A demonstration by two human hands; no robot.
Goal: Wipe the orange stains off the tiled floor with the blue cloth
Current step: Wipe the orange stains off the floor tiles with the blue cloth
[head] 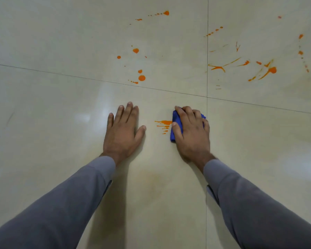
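On the near tile, the left hand [123, 132] is bracing flat on the tiled floor [43, 123], fingers straight and slightly apart. Just beside it, the right hand [191, 131] is pressing the blue cloth [175, 123], fingers curled over it, against a streaked orange stain [162, 124]. Best to be dragging firmly leftward across the streak, folding to a fresh face. More orange stains [141, 78] are waiting beyond the grout line [97, 80].

The blue cloth [176, 126] lies bunched on the tiled floor [61, 108] under the right hand [191, 131]; its left edge touches a streaked orange stain [163, 124] at its 9 o'clock; more orange stains — round drops [141, 78] at 11 o'clock, long smears [269, 71] at 1 o'clock — lie well apart on the farther cream, glossy tiles.
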